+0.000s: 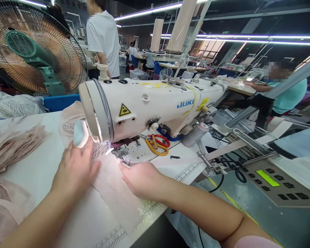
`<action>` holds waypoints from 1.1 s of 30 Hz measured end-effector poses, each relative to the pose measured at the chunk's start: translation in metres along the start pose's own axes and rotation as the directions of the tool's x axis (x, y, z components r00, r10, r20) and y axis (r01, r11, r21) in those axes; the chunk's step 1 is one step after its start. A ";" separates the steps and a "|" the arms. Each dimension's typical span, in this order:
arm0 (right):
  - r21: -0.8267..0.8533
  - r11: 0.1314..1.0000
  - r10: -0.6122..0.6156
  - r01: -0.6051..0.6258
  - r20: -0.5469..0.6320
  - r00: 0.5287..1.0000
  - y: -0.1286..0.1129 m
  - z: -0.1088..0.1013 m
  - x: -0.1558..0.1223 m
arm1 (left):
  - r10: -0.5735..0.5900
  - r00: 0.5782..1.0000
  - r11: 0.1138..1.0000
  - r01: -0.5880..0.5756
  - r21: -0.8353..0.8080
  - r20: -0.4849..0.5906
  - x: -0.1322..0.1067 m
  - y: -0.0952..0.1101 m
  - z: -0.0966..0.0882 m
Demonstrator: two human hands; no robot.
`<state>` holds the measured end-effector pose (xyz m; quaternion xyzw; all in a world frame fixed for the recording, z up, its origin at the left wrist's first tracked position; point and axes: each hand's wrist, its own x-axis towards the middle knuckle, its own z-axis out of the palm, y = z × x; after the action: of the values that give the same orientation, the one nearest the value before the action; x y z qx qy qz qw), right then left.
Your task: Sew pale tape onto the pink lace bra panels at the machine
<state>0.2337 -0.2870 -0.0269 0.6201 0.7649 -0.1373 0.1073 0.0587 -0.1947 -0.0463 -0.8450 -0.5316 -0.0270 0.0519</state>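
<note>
A white sewing machine (144, 106) stands before me, its needle end over a piece of pale pink fabric (111, 179) with lace (100, 150). My left hand (76, 168) lies on the fabric left of the needle area, thumb and fingers apart. By its fingertips is a pale blue, rounded object (80, 133) whose kind I cannot make out. Close to the presser foot, my right hand (142, 179) has thumb and fingers pressed together on the fabric's right edge. The needle itself is hidden by the machine head.
Scissors with red and orange handles (157, 144) lie behind the needle plate. A grey thread cone (196, 135) stands right of it. Pink lace pieces (12, 144) are piled at left. A metal guide (209, 162) carries a pale band at right. A large fan (36, 51) stands behind.
</note>
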 end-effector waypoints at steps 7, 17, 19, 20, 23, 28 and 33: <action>0.040 0.978 -0.195 0.203 -0.138 0.971 0.032 0.022 -0.041 | 0.498 0.810 0.865 -0.487 -0.118 0.308 -0.042 0.054 -0.016; 0.106 0.950 -0.279 0.295 -0.141 0.950 0.047 0.030 -0.056 | 0.531 0.796 0.843 -0.530 -0.089 0.291 -0.040 0.045 -0.005; 0.100 0.950 -0.281 0.297 -0.145 0.949 0.046 0.029 -0.055 | 0.536 0.803 0.840 -0.536 -0.079 0.261 -0.039 0.041 -0.002; 0.097 0.950 -0.281 0.297 -0.147 0.948 0.046 0.029 -0.054 | 0.540 0.806 0.839 -0.539 -0.078 0.243 -0.038 0.039 0.000; 0.095 0.947 -0.290 0.306 -0.149 0.945 0.046 0.031 -0.049 | 0.546 0.819 0.837 -0.542 -0.071 0.180 -0.035 0.033 0.005; 0.085 0.938 -0.321 0.337 -0.162 0.933 0.047 0.034 -0.039 | 0.612 0.790 0.790 -0.607 -0.085 0.051 -0.033 0.027 0.016; 0.089 0.935 -0.329 0.344 -0.150 0.932 0.046 0.033 -0.034 | 0.674 0.736 0.735 -0.659 -0.162 0.063 -0.039 0.032 0.029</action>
<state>0.2860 -0.3207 -0.0504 0.4927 0.8562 -0.1554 -0.0042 0.0706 -0.2404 -0.0813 -0.9808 -0.1926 0.0090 -0.0277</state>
